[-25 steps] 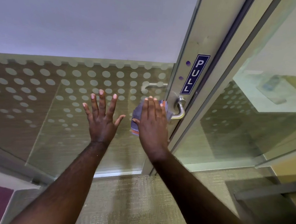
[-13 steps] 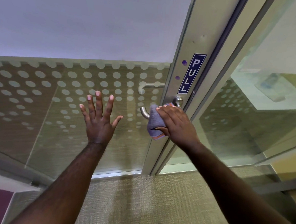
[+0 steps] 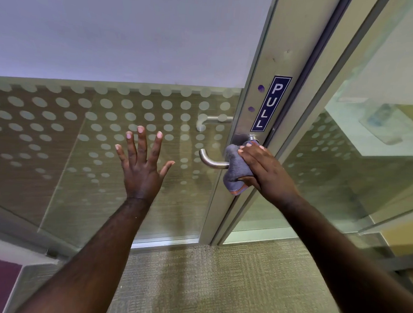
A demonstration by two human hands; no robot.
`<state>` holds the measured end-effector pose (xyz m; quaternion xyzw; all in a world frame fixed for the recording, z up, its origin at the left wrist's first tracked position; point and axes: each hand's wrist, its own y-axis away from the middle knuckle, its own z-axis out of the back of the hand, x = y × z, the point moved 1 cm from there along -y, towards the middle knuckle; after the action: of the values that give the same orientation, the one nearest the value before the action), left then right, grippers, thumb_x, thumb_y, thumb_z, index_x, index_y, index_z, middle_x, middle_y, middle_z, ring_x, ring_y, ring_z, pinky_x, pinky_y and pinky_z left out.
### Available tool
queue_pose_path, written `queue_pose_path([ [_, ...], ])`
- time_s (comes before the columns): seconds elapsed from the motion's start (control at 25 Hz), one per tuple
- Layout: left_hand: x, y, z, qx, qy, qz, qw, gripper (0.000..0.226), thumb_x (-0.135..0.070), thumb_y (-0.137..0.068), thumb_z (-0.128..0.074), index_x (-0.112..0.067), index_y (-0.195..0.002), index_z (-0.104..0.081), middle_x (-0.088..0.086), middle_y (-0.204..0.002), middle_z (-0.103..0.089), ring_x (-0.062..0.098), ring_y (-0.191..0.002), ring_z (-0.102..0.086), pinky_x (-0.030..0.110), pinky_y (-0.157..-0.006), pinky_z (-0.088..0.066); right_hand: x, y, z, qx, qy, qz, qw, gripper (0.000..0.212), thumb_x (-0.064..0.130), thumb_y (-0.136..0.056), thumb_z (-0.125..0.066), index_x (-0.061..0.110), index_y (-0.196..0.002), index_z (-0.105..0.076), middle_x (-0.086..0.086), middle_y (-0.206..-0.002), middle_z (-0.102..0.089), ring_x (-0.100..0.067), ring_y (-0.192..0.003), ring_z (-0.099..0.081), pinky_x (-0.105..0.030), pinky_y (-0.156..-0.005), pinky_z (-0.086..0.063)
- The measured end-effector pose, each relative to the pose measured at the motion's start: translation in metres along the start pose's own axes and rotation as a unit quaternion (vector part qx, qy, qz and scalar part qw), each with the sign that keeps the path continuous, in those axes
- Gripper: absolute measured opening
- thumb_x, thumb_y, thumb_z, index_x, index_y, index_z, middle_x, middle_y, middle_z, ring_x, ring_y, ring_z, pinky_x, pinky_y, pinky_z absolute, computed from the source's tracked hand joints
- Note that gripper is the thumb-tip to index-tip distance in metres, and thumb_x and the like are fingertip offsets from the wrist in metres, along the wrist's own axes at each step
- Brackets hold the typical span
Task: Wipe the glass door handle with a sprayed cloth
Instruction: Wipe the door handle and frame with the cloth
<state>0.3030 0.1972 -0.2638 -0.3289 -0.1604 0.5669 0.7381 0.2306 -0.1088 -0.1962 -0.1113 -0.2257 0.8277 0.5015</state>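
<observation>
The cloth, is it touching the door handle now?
Touching. The head view shows the cloth, gripped by the right hand, wrapped over the handle near its base.

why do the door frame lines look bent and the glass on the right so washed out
Head view: the wide-angle lens bows the door frame outward toward the edges; the right glass panel carries pale reflections and glare that haze what lies behind it. The cloth and handle are sharp.
</observation>
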Motion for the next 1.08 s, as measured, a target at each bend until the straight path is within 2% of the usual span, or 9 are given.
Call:
queue_pose_path([
  [0.16,0.0,0.0,0.001,0.002,0.001,0.004,1.0,0.104,-0.057,-0.083,-0.064,-0.033,-0.155,0.006,0.02,-0.157,-0.012,0.042,-0.145,-0.01,0.069,-0.112,-0.016,0.015,-0.004,-0.003,0.031,-0.019,-0.071,0.997,0.071,0.055,-0.089,-0.045,0.0,-0.135,-0.05,-0.02,-0.146,-0.046,-0.035,-0.139,-0.037,-0.054,-0.114,-0.028],
  [0.28,0.0,0.001,0.001,0.006,0.011,0.004,1.0,0.104,-0.057,-0.084,-0.064,-0.033,-0.155,0.007,0.017,-0.159,-0.006,0.042,-0.145,-0.008,0.07,-0.112,-0.017,0.035,-0.004,-0.007,0.027,-0.017,-0.127,0.991,0.071,0.048,-0.087,-0.053,0.0,-0.139,-0.045,-0.019,-0.144,-0.048,-0.036,-0.14,-0.035,-0.052,-0.118,-0.021],
  [0.48,-0.001,0.002,0.001,0.015,0.031,0.0,0.999,0.096,-0.058,-0.086,-0.056,-0.035,-0.155,0.007,-0.001,-0.16,0.031,0.042,-0.147,-0.008,0.069,-0.114,-0.013,0.099,-0.026,-0.028,-0.001,0.078,-0.19,0.979,0.074,0.035,-0.082,-0.073,0.003,-0.141,-0.042,-0.017,-0.139,-0.053,-0.034,-0.135,-0.043,-0.046,-0.117,-0.017],
  [0.6,-0.002,0.002,0.002,0.016,0.034,0.003,0.999,0.099,-0.056,-0.085,-0.06,-0.035,-0.155,0.007,-0.002,-0.16,0.031,0.042,-0.147,-0.008,0.069,-0.114,-0.013,0.129,-0.052,-0.041,0.003,0.116,-0.235,0.965,0.073,0.024,-0.084,-0.067,0.001,-0.145,-0.034,-0.018,-0.14,-0.05,-0.033,-0.135,-0.042,-0.045,-0.118,-0.014],
  [0.68,-0.003,0.002,0.002,0.014,0.033,0.004,0.999,0.101,-0.055,-0.085,-0.062,-0.034,-0.155,0.007,0.001,-0.161,0.023,0.042,-0.146,-0.008,0.069,-0.113,-0.015,0.134,-0.059,-0.041,-0.011,0.118,-0.249,0.961,0.072,0.02,-0.081,-0.066,-0.001,-0.143,-0.037,-0.019,-0.138,-0.052,-0.032,-0.132,-0.046,-0.045,-0.116,-0.02],
  [0.8,-0.001,0.002,0.002,0.012,0.028,0.006,1.0,0.102,-0.054,-0.083,-0.065,-0.032,-0.156,0.004,0.011,-0.162,-0.001,0.045,-0.146,-0.013,0.071,-0.111,-0.019,0.124,-0.051,-0.035,-0.017,0.12,-0.194,0.973,0.069,0.015,-0.081,-0.069,0.001,-0.142,-0.041,-0.016,-0.138,-0.054,-0.03,-0.13,-0.048,-0.044,-0.115,-0.027],
  [0.88,-0.001,0.002,0.001,0.013,0.027,0.009,1.0,0.102,-0.054,-0.083,-0.065,-0.032,-0.156,0.003,0.015,-0.161,-0.007,0.045,-0.145,-0.013,0.071,-0.111,-0.02,0.107,-0.04,-0.03,-0.033,0.12,-0.129,0.984,0.068,0.016,-0.078,-0.078,0.001,-0.138,-0.048,-0.014,-0.135,-0.058,-0.03,-0.127,-0.052,-0.045,-0.112,-0.033],
  [1.0,-0.001,0.002,0.001,0.007,0.023,0.005,1.0,0.102,-0.056,-0.083,-0.063,-0.033,-0.156,0.005,0.014,-0.162,-0.001,0.043,-0.145,-0.011,0.07,-0.112,-0.018,0.077,-0.024,-0.026,-0.069,0.096,-0.05,0.992,0.063,0.022,-0.079,-0.08,-0.002,-0.131,-0.056,-0.016,-0.13,-0.062,-0.032,-0.124,-0.056,-0.048,-0.11,-0.038],
  [1.08,-0.001,0.002,0.002,0.009,0.026,0.002,1.0,0.101,-0.057,-0.084,-0.06,-0.033,-0.155,0.007,0.007,-0.164,0.018,0.04,-0.147,-0.006,0.068,-0.114,-0.013,0.059,-0.014,-0.024,-0.078,0.065,-0.021,0.995,0.057,0.024,-0.083,-0.075,-0.003,-0.13,-0.057,-0.018,-0.131,-0.06,-0.035,-0.125,-0.055,-0.05,-0.109,-0.038],
])
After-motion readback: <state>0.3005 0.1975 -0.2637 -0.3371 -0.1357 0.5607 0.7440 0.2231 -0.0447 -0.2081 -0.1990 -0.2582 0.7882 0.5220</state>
